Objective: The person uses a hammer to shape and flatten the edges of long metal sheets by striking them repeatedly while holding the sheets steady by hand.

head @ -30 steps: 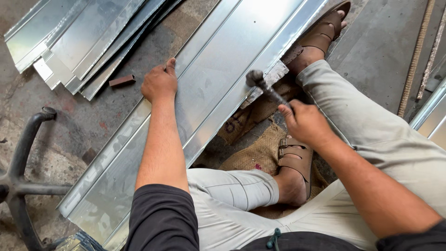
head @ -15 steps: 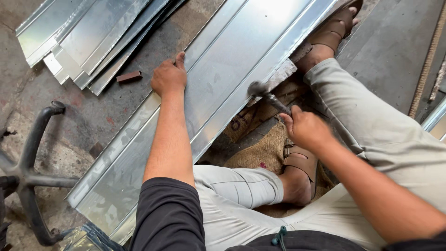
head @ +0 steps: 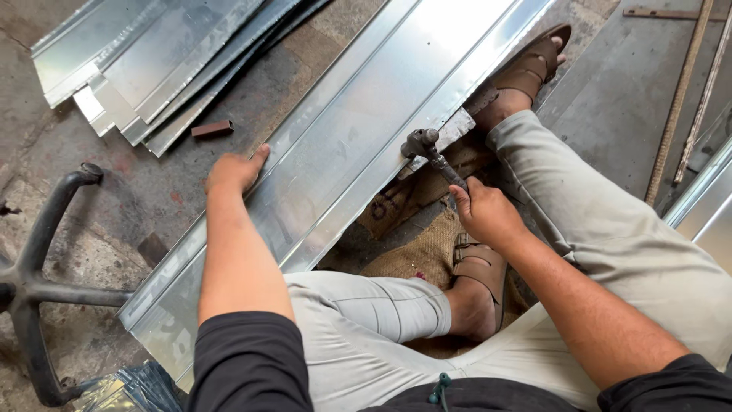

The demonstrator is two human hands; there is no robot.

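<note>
Pressing flat on the far flange of a long galvanised sheet-metal channel (head: 343,145), the left hand (head: 235,169) has its fingers spread and grips nothing — it only steadies the piece against the floor. The right hand (head: 486,215) is closed around the handle of a small hammer (head: 427,146), whose dark head sits right at the channel's near folded edge, just ahead of that hand. The channel runs diagonally between the two hands, with its near edge over a scrap of burlap sacking (head: 415,229) by the person's sandalled feet. Beyond the left hand lies a stack of similar folded sheets (head: 152,69) and a small rusty block (head: 212,129).

The step in hand looks like dressing the folded edge with hammer blows. The next blow, by my reading, calls for a square hit on the seam — while the left hand keeps the channel from skidding.
</note>
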